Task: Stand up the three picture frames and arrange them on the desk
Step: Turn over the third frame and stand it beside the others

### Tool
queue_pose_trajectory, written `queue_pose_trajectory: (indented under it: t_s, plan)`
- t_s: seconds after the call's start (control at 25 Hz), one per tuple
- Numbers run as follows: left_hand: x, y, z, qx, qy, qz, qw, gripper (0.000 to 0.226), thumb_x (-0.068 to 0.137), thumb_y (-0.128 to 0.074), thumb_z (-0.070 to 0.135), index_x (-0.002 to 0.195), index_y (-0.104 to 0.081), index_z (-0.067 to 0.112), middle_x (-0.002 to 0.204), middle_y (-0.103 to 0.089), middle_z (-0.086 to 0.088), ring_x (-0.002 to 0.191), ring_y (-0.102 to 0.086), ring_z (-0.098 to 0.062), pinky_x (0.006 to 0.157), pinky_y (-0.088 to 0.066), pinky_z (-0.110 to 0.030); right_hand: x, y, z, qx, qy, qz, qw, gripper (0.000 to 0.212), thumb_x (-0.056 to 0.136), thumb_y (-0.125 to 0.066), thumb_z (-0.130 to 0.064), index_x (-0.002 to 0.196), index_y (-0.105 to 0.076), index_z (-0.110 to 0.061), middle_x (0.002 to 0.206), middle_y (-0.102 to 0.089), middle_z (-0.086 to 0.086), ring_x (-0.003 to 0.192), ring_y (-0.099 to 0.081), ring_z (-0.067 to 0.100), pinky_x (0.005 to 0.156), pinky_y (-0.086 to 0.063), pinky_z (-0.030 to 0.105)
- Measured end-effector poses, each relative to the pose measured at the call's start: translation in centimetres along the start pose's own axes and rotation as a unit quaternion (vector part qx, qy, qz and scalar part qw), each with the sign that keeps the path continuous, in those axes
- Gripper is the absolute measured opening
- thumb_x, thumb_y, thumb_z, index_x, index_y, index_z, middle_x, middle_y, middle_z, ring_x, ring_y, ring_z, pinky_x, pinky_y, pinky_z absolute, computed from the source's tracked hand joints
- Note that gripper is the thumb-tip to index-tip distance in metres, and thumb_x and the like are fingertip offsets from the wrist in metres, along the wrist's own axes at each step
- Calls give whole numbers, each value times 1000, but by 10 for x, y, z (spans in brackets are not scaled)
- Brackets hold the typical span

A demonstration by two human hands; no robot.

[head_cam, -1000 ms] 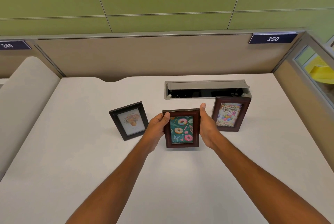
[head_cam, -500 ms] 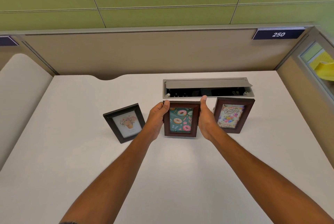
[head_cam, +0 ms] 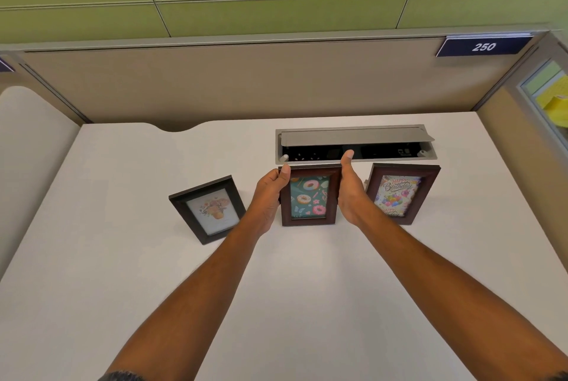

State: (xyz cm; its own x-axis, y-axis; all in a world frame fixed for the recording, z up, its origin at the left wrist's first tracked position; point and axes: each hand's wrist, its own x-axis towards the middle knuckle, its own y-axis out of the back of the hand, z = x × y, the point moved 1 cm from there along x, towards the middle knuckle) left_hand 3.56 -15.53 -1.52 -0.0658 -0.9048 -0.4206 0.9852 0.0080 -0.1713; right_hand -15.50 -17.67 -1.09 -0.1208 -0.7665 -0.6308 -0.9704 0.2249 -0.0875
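Brown doughnut frame, pinched between the left hand and right hand, has moved back into line; release remains.

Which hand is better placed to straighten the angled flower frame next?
Left. The left hand sits right beside the flower frame, while the right hand is on the far side of the donut frame and would have to cross it.

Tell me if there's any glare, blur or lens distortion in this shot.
Head view: sharp, evenly lit, no glare on the brown donut-print frame; soft shadows on the white desk; wide-angle bending curves the beige partition's top rail.
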Motion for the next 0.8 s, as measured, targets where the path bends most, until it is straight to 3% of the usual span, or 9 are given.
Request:
queue_pose_trajectory:
  t_s: [0.16,0.28,0.4,0.56,0.68,0.8]
  plan:
    - [2,-1,-1,13,-5,5,1000,44,109,-55,52,129,-70,15,123,-82,-8,123,-75,-32,113,-55,-54,0,1,0,-4,1,5,1000,95,89,-30,-93,135,-71,-21,120,-82,10,114,-77,29,109,-55,48]
    - [3,-1,-1,22,-8,-1,1000,48,108,-54,55,131,-70,15,123,-83,-7,121,-76,-30,109,-57,-50,-3,2,-2,0,6,-7,1000,91,90,-29,-92,129,-74,-22,115,-84,9,107,-80,26,92,-60,40]
    - [1,1,-2,37,-7,-2,999,45,108,-54,54,129,-70,17,121,-83,-5,118,-78,-26,104,-61,-43,-10,2,0,9,9,-6,1000,86,93,-28,-89,120,-77,-24,107,-85,6,103,-81,24,86,-60,37]
    - [-11,5,-6,58,-4,37,998,44,108,-59,51,129,-65,14,123,-79,-3,120,-75,-21,96,-60,-32,-25,4,9,24,14,-11,1000,74,95,-27,-87,107,-76,-34,92,-86,-8,80,-82,6,55,-60,18]
    - [-29,9,-14,101,-4,102,990,38,107,-62,49,134,-62,22,135,-69,6,129,-64,-16,102,-52,-35,-40,9,20,17,40,11,999,57,101,-28,-81,102,-70,-41,76,-79,-29,69,-73,-15,50,-51,5]
    - [-53,11,-28,143,-5,159,977,36,108,-64,31,143,-56,25,145,-58,6,141,-54,-20,102,-45,-34,-59,15,33,-20,61,54,996,43,105,-35,-74,94,-65,-44,70,-71,-39,67,-66,-23,63,-48,11]
